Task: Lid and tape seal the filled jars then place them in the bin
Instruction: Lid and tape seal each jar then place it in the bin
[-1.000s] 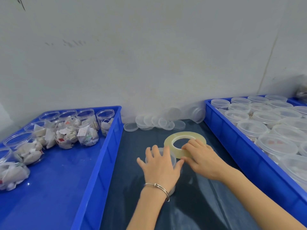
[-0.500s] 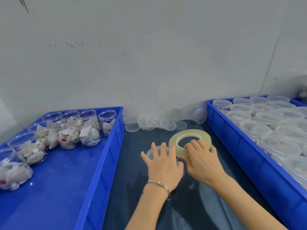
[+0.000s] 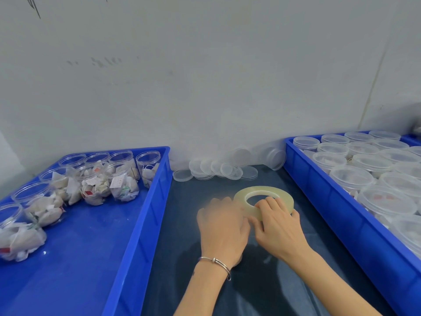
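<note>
Jar under my palm, tape roll beside it.
My left hand (image 3: 224,226) covers the jar; my right hand (image 3: 279,226) grips the yellowish tape roll (image 3: 264,197).

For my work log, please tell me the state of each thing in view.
Clear plastic jars in left blue bin: filled, unlidded.
Clear jars in right blue bin: lidded.
Loose clear lids: piled by wall.
Yellowish tape roll: flat, gripped by right hand.
Left hand: covering a jar, blurred.

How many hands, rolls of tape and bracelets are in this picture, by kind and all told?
Hands: 2 (left hand, right hand)
Roll of tape: 1, gripped by the right hand
Bracelet: 1, on the left wrist
Total: 4
</note>
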Available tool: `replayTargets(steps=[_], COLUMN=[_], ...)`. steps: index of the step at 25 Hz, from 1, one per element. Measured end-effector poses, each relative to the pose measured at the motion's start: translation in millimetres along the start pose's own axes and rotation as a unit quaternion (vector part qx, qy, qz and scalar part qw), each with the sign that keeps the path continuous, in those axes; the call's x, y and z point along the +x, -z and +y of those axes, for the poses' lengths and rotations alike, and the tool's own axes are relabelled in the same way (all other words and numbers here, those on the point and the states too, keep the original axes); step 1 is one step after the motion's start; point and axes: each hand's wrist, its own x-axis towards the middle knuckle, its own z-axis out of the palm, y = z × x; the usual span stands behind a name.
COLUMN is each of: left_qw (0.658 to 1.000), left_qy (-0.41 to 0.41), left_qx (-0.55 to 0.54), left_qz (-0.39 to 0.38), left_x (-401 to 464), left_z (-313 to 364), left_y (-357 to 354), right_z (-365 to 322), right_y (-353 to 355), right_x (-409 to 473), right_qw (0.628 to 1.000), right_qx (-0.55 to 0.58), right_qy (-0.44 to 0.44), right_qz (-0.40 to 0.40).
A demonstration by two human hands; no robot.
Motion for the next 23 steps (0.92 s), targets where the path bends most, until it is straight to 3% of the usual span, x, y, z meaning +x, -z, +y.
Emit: replayTargets(steps=[7, 13, 17, 19, 21, 23], left_qw=[0.999, 0.995, 0.990, 0.987, 0.966, 0.964], left_qy=[0.017, 0.003, -0.048, 0.034, 0.179, 0.173], left_qx=[-0.037, -0.079, -0.117, -0.138, -0.158, -0.155], left_qz=[-0.009, -0.061, -0.066, -0.074, -0.099, -0.126], left_x=[10, 29, 34, 46, 71, 77], left_z=[1, -6, -10, -17, -29, -29], left_y=[-4, -10, -7, -4, 4, 3], right_z=[-6, -22, -33, -40, -49, -45], right_y=[3, 9, 19, 24, 27, 25], right_x=[-7, -16, -18, -30, -52, -65], right_qw=[0.999, 0.991, 0.987, 0.987, 0.986, 0.980], right_qx=[-0.013, -0.064, -0.073, -0.047, 0.023, 0.023], right_qy=[-0.049, -0.072, -0.138, -0.146, -0.084, -0.065], right_qz=[0.007, 0.098, 0.048, 0.047, 0.142, 0.186])
